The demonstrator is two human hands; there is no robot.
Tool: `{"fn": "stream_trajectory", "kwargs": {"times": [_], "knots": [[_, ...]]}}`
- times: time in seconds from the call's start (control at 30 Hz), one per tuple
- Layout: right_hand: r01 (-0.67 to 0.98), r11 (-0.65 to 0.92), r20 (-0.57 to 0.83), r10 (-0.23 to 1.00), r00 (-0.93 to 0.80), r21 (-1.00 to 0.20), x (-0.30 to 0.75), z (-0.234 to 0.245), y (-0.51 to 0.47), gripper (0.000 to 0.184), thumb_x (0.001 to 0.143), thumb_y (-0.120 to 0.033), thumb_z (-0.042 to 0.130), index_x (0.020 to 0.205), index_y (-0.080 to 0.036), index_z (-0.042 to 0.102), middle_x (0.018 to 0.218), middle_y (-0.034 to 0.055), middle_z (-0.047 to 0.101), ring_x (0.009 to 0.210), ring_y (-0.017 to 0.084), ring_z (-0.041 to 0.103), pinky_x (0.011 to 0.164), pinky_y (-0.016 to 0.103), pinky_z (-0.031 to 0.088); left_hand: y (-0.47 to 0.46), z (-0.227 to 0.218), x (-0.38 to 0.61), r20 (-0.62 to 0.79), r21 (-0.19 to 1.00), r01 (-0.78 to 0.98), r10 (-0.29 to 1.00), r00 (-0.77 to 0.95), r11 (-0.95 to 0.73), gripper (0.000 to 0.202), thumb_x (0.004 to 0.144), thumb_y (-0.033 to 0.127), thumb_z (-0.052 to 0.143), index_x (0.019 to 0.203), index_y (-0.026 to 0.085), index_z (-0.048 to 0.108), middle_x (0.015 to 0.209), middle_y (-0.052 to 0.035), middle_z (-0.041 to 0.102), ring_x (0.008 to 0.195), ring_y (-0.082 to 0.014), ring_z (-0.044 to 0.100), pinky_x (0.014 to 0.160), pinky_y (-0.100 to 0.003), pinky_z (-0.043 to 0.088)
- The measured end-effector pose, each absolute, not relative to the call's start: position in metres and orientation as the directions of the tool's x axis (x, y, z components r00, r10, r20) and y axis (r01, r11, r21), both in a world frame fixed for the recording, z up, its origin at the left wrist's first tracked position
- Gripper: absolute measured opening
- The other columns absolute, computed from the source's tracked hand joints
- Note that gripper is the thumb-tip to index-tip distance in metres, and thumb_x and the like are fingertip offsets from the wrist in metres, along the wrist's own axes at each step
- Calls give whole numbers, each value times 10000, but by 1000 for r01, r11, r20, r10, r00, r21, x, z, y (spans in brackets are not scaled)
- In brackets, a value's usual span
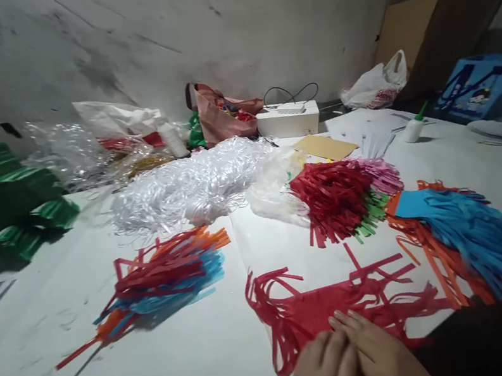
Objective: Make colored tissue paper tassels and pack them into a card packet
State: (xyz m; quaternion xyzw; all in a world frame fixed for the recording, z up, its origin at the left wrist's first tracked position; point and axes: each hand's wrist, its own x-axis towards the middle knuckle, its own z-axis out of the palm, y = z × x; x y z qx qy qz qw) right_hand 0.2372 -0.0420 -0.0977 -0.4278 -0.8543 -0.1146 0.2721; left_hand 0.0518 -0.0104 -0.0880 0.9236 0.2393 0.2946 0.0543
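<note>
A sheet of red fringed tissue paper (pixel 317 308) lies spread on the white tabletop in front of me, with cut strips at its left and right ends. My left hand (pixel 322 368) is closed at its near edge, fingers bent and pressed together. Beside it, touching it, my right hand (pixel 379 349) rests on the same paper with fingers together and reaching forward. Both thumbs are hidden, as is the paper under the palms. To the right lies a blue fringed bundle (pixel 464 229) over orange strips (pixel 427 248).
Finished-looking tassels (pixel 164 276) in red, orange and blue lie left. Behind are a red fringe pile (pixel 336 196), shiny white strands (pixel 192 182), a glue bottle (pixel 414 128) and a white box (pixel 288 121). Green stacked paper (pixel 1 191) stands left, a blue bin (pixel 484 88) far right.
</note>
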Motion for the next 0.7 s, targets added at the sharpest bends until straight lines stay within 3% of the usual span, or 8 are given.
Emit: {"fn": "stream_trajectory", "kwargs": {"times": [0.07,0.13,0.3,0.47,0.6,0.7], "knots": [[785,617,558,671,-487,-57,242,-96,-46,411,902,-23,394,1186,-87,684,1247,108,718,1192,238,662,959,370,597,-1,-85,41,448,156,485,499,742,-861,234,944,131,483,1078,143,675,1057,-140,781,857,-315,726,716,-416,584],[768,632,562,674,-479,-104,246,-92,-48,412,896,-4,399,1178,-98,684,1231,100,726,1189,241,663,954,378,597,7,-81,22,403,150,527,538,740,-837,229,917,91,477,1019,170,665,1046,-110,774,865,-299,707,736,-414,562],[732,596,544,753,-369,-329,249,-81,-46,308,938,-22,454,1127,-124,676,1103,98,758,1130,209,678,1004,347,541,11,-71,-12,370,343,531,631,682,-775,292,889,12,443,1032,200,613,1049,-78,737,922,-225,667,786,-337,520],[694,526,493,825,-276,-491,242,-77,-35,152,1003,-133,493,1038,-163,637,935,60,718,950,218,662,927,392,489,17,-66,-9,233,435,581,709,666,-688,236,983,116,403,946,228,607,912,-34,727,783,-214,652,697,-347,485],[786,395,453,876,-166,-477,233,-78,-20,261,1041,-167,412,836,-189,573,759,24,607,727,193,555,765,373,414,33,-63,2,125,397,685,776,618,-610,307,1025,215,362,820,216,591,751,-25,704,670,-222,644,655,-357,465],[856,297,436,895,-95,-422,227,-82,-7,320,1057,-202,387,779,-198,544,709,6,566,673,183,494,731,353,358,45,-60,10,24,331,758,809,588,-561,362,1024,204,336,729,215,546,661,-18,688,589,-221,638,579,-335,422]]}}
